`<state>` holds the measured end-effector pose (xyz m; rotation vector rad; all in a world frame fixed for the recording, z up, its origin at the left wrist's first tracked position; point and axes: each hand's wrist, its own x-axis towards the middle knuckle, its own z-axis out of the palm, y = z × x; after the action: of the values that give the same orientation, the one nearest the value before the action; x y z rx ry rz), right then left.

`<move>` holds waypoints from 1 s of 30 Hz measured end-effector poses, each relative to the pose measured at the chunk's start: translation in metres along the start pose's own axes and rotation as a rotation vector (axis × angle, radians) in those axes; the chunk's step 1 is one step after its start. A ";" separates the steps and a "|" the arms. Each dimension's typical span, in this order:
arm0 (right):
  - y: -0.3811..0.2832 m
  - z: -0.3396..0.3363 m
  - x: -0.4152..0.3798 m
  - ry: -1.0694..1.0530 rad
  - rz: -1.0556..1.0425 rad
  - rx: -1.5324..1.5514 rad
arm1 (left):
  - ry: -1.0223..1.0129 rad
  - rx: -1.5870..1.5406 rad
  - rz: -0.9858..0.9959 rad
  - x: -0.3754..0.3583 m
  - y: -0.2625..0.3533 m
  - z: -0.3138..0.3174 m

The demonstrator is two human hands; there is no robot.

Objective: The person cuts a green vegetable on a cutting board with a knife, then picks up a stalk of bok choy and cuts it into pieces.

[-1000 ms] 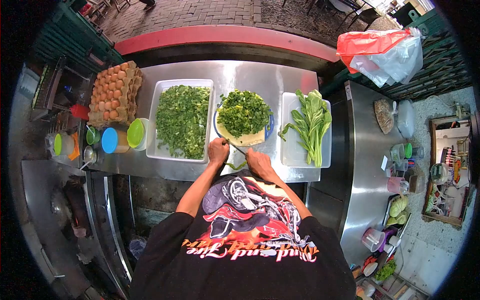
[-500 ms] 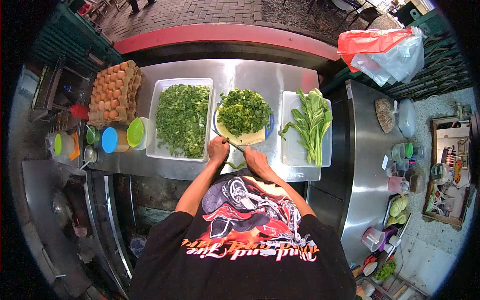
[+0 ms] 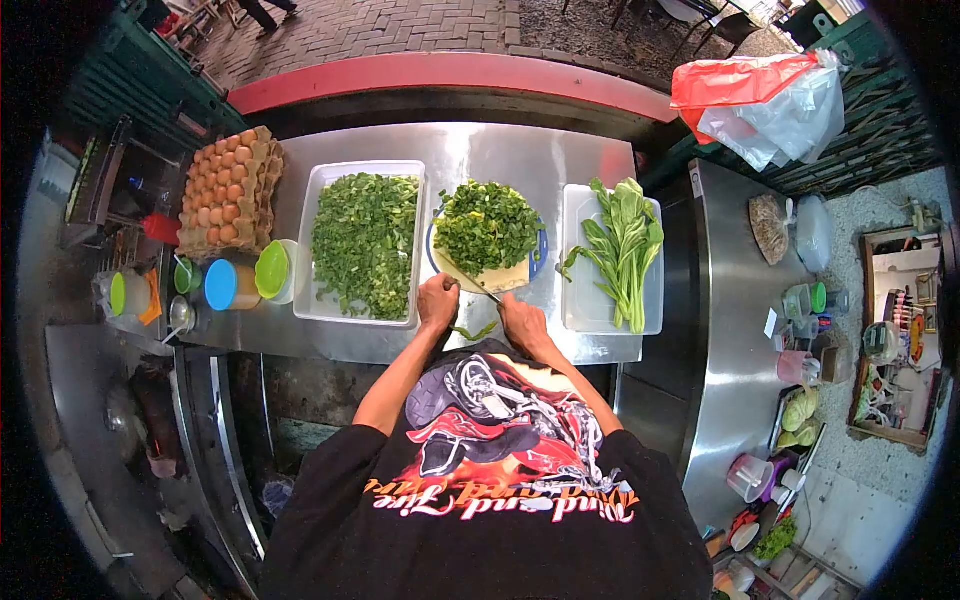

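Note:
A round chopping board (image 3: 507,278) with a blue rim stands in front of me, heaped with chopped leafy greens (image 3: 488,228). My right hand (image 3: 523,325) is closed around a knife (image 3: 482,289), whose thin blade slants over the board's near edge toward my left hand. Curled at that near edge, my left hand (image 3: 437,303) has its fingers closed by the blade's far end; what they hold, if anything, is too small to make out. A loose strip of green leaf (image 3: 474,332) lies on the steel table between my wrists.
Left of the board is a white tray (image 3: 420,250) of chopped greens, then egg trays (image 3: 262,195) and lidded tubs (image 3: 230,285). Whole leafy greens (image 3: 622,255) lie on a clear tray (image 3: 580,310) at right. A plastic bag (image 3: 765,105) hangs at upper right.
My right hand has shifted slightly right, and the knife has moved with it. My left hand stays nearly in place. In the background, a person's legs have moved.

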<state>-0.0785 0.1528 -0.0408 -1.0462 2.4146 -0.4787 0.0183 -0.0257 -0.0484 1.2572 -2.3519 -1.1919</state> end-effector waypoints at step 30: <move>-0.015 -0.010 -0.015 0.069 -0.170 -0.102 | 0.029 0.025 0.072 0.000 0.001 0.000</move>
<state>-0.0665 0.1560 -0.0210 -1.3065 2.4439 -0.4589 0.0178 -0.0251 -0.0474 1.1788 -2.3770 -1.1190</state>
